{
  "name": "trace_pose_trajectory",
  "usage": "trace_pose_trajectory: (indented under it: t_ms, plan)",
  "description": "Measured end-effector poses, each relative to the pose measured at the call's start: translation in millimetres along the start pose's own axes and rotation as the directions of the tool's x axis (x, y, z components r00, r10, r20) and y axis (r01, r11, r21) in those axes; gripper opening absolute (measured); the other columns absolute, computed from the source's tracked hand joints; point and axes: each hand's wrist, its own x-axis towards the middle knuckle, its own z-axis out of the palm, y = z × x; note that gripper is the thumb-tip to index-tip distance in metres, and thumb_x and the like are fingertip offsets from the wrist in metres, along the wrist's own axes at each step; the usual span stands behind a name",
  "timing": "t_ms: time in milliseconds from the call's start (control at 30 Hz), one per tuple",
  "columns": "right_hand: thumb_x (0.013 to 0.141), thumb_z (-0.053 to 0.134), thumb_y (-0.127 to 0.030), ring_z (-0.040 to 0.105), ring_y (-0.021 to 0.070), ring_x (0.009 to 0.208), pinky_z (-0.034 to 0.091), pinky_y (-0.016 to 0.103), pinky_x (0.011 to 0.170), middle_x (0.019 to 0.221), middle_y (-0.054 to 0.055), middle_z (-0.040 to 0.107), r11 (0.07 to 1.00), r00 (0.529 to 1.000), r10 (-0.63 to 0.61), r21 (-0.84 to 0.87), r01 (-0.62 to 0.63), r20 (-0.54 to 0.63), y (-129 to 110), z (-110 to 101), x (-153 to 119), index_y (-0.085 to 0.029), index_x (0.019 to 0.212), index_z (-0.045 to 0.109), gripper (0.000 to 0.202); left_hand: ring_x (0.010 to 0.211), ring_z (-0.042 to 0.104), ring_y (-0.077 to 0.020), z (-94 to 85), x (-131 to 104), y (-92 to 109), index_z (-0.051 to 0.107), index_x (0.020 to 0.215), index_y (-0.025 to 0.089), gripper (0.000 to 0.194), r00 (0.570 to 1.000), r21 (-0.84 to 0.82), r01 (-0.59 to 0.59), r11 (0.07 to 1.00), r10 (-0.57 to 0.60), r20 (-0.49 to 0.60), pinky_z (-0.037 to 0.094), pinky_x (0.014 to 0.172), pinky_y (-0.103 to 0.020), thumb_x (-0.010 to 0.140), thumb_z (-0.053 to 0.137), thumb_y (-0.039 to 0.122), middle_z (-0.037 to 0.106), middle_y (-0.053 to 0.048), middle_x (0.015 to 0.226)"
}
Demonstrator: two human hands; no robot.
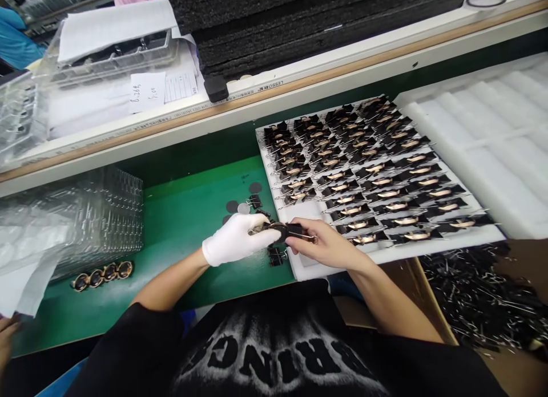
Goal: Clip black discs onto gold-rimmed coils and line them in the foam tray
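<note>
My left hand (pixel 240 238), in a white glove, grips a small dark piece with a gold-coloured edge, partly hidden by its fingers. Bare, my right hand (pixel 321 243) pinches a black binder clip (pixel 295 231) that meets the piece at the left fingertips. Another black clip (pixel 276 256) lies just below the hands, and one more (pixel 255 201) is above them. Dark round discs (pixel 256 187) and a lighter disc (pixel 244 208) rest on the green table (pixel 184 214). To the right, a white foam tray (pixel 308 270) holds rows of clips clamped on gold-edged pieces.
Stacked clear plastic trays (pixel 124 214) stand at the left, with several round gold-rimmed pieces (pixel 103 275) before them. A box of loose clips (pixel 488 294) is at lower right. A shelf edge (pixel 240 103) crosses behind. Another person's hand (pixel 7 334) shows at far left.
</note>
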Motion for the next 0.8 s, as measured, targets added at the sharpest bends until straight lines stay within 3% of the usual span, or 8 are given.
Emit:
trace_pose_trajectory:
  t_ms: [133,333,467,700,800]
  plan:
    - [0.099,0.061,-0.042,0.05,0.0122,0.063,0.037,0.026,0.059,0.071,-0.002,0.062,0.999,0.997,-0.011,0.035,0.014,-0.073,4,6,2,-0.02,0.086,0.058,0.026,0.063,0.043,-0.0104,7.5,-2,-1,0.063,0.081,0.018,0.039,0.993,-0.068,0.017,0.998,-0.025,-0.118,0.035,0.057,-0.024,0.096,0.054,0.052,0.053,0.004,0.069]
    - [0.098,0.061,-0.043,0.049,0.0129,0.063,0.037,0.026,0.059,0.071,-0.001,0.061,1.0,0.998,0.004,-0.022,-0.005,-0.066,6,1,0,-0.019,0.085,0.058,0.027,0.066,0.049,-0.0112,-4.0,1,0,0.068,0.094,0.019,0.039,0.999,0.049,-0.036,0.998,0.036,-0.01,0.037,0.06,-0.024,0.098,0.05,0.054,0.06,0.003,0.074]
    - [0.097,0.061,-0.046,0.047,0.0131,0.061,0.035,0.027,0.056,0.069,-0.001,0.06,0.999,0.997,0.024,-0.029,-0.026,-0.074,3,-2,-5,-0.02,0.082,0.057,0.031,0.061,0.044,-0.0097,-11.3,3,5,0.068,0.092,0.019,0.039,0.997,0.108,-0.076,0.991,0.074,0.03,0.034,0.058,-0.024,0.097,0.053,0.054,0.054,0.005,0.067]
    - [0.097,0.061,-0.051,0.049,0.0127,0.059,0.035,0.027,0.054,0.069,-0.001,0.061,0.996,0.985,0.018,0.091,-0.002,-0.172,8,2,-14,-0.02,0.084,0.056,0.033,0.061,0.047,-0.0103,3.9,0,18,0.059,0.081,0.019,0.037,0.994,0.056,-0.006,0.998,0.012,-0.11,0.034,0.057,-0.025,0.1,0.047,0.049,0.054,0.005,0.065]
    - [0.098,0.061,-0.05,0.05,0.0129,0.06,0.035,0.026,0.055,0.07,0.0,0.062,0.997,0.985,0.019,0.077,-0.006,-0.17,10,0,-18,-0.02,0.087,0.057,0.032,0.056,0.047,-0.0104,5.0,-1,21,0.058,0.082,0.02,0.037,0.996,0.108,0.016,0.994,-0.007,-0.084,0.033,0.056,-0.026,0.101,0.046,0.05,0.052,0.006,0.061]
